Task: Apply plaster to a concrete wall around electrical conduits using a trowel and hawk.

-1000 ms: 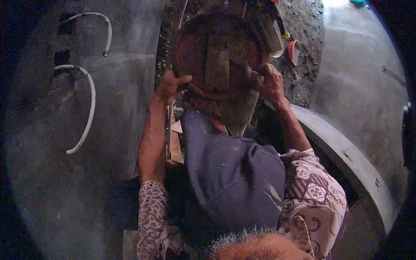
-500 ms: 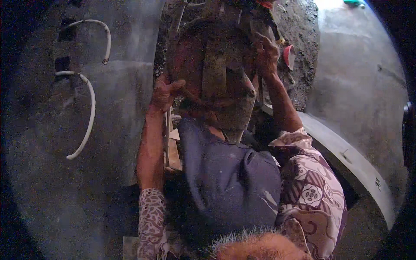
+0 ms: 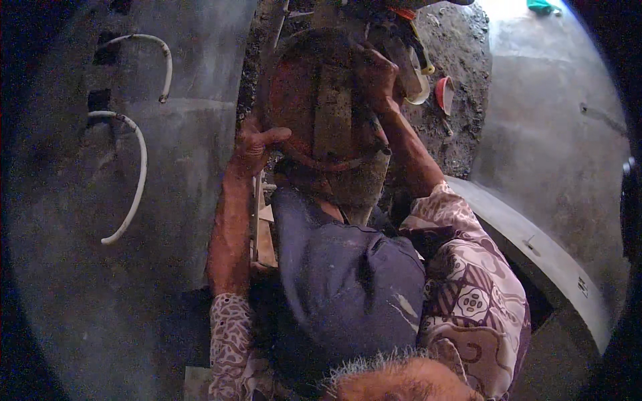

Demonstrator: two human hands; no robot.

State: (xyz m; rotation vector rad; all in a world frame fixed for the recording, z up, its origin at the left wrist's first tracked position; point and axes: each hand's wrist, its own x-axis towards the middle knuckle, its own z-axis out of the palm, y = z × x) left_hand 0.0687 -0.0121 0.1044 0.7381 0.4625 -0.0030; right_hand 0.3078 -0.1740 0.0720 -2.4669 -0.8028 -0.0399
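Note:
In front of my knees is a large round, dark reddish, shallow pan-like piece (image 3: 291, 100) with a raised rim. A flat, worn board-like strip (image 3: 332, 110) runs down its middle; whether it is part of the piece I cannot tell. My left hand (image 3: 253, 148) is closed on the left side of the rim, its thumb over the top and its fingers mostly hidden below. My right hand (image 3: 379, 77) is closed at the upper right edge, fingers curled in shadow. A grey tapering surface (image 3: 368, 194) shows below the rim.
Two curved pale rods (image 3: 140, 180) stick out of the grey surface at left. Right of my right hand lie a pale scoop-like thing (image 3: 418, 87) and a red bowl-like piece (image 3: 445, 95) on dark rough ground (image 3: 461, 134). A curved pale edge (image 3: 535, 244) borders my right side.
My right hand has moved left, from beside the round piece onto its edge. The pale scoop-like thing now shows more. My left hand has barely moved.

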